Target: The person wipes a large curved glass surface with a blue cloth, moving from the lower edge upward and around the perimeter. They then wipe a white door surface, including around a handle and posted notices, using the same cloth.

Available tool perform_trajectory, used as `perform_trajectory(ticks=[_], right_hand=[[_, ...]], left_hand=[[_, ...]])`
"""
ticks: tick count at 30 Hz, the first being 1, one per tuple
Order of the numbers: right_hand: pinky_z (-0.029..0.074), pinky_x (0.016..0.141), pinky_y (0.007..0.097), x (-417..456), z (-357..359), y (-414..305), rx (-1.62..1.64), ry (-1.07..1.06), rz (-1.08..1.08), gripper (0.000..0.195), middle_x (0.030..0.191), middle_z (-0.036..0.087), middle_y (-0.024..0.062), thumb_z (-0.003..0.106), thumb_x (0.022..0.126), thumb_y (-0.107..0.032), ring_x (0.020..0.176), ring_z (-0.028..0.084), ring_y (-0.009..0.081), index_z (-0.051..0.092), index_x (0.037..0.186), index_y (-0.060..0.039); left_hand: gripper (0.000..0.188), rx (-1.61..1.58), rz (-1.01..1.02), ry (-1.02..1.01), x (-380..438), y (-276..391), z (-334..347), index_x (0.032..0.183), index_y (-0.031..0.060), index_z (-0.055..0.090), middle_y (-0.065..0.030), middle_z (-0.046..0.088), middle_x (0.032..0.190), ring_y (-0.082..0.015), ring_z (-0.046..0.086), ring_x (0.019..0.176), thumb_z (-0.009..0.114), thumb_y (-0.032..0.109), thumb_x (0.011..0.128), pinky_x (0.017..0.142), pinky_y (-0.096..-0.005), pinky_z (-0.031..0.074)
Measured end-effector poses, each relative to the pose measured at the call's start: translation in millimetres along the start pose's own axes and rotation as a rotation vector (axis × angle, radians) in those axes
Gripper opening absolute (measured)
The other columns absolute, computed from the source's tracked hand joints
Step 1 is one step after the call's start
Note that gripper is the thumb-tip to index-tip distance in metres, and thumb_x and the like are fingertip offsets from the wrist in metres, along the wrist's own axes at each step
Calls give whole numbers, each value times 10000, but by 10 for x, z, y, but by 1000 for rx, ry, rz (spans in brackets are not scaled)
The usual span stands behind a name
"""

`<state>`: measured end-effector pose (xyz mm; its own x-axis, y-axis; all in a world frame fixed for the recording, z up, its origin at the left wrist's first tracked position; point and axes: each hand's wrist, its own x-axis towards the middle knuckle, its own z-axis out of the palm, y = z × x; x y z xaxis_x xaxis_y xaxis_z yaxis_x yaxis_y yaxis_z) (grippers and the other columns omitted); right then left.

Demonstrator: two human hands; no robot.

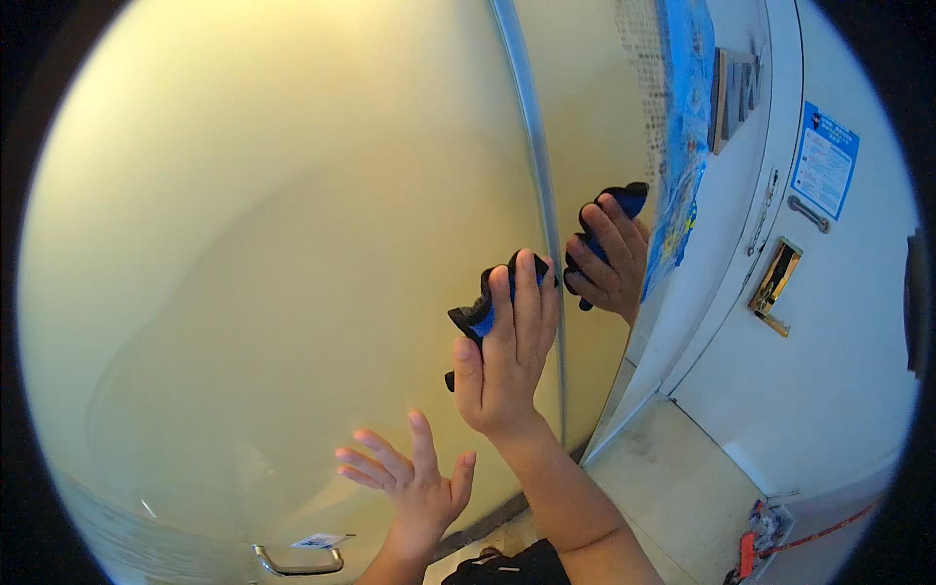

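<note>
My right hand [512,344] presses a wavy-edged black and blue sponge [479,311] flat against a glossy pale-yellow panel [292,256], beside a silvery upright strip [537,139]. The palm and fingers hide most of the sponge. Lower and to the left, my left hand [409,468] is spread in front of the panel and holds nothing. Whether it touches the surface I cannot tell. Just past the strip, a reflection [614,248] shows the right hand and sponge in a shiny surface.
A metal handle [300,561] sits low on the left, with a small label above it. At the right, blue plastic film [684,110] hangs by the panel's edge. Beyond stands a white door [841,307] with a brass lever handle [775,285]. A red cord [819,530] runs near the floor.
</note>
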<state>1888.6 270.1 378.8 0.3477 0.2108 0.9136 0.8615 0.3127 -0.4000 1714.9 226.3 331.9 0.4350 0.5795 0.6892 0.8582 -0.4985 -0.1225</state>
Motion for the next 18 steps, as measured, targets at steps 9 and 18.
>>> perform_trajectory(ticks=[9, 18], right_hand=[[177, 1122, 555, -568, 83, 180, -14, -10, -21, 518, 1509, 291, 235, 380, 959, -191, 1398, 248, 437, 365, 1445, -14], [288, 1088, 459, 594, -331, 79, -428, -43, -341, 410, 1429, 464, 99, 500, 935, -193, 1352, 379, 299, 555, 1318, -58]], left_hand=[[808, -164, -7, 27, 112, 118, 119, 1515, 101, 245, -305, -82, 1548, -523, -226, 1378, 490, 566, 902, 1031, -654, -186], [924, -653, 41, 4, 613, 776, 47, 1485, -60, 165, -305, 30, 1553, -471, -175, 1418, 476, 589, 906, 1032, -618, -217]])
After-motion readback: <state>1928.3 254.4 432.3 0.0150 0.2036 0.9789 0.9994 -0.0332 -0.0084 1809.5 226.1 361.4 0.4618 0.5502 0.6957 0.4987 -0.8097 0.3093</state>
